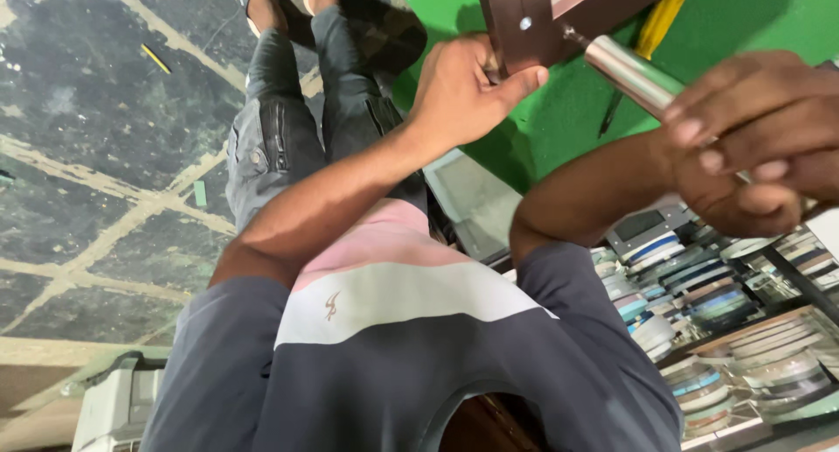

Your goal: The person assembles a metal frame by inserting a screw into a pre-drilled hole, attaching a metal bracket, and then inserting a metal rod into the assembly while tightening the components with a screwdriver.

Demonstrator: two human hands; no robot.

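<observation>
Two hands over green surface (pixel 743 24): left hand (pixel 459 89) gripping brown frame (pixel 524 19), right hand (pixel 752 146) clenched around metal-shafted tool (pixel 629 72); marbled floor (pixel 96 137) beyond.

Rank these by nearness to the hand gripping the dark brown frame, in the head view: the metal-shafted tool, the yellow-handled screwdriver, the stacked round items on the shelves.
Measured from the hand on the brown frame:
1. Metal-shafted tool, just beside it, tip at the frame.
2. Yellow-handled screwdriver, beyond the tool, lying on the green surface.
3. Stacked round items, far off on the shelves, low in the picture.

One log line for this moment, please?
left hand: grips dark brown wooden frame | right hand: holds silver metal tool, tip at frame
</observation>
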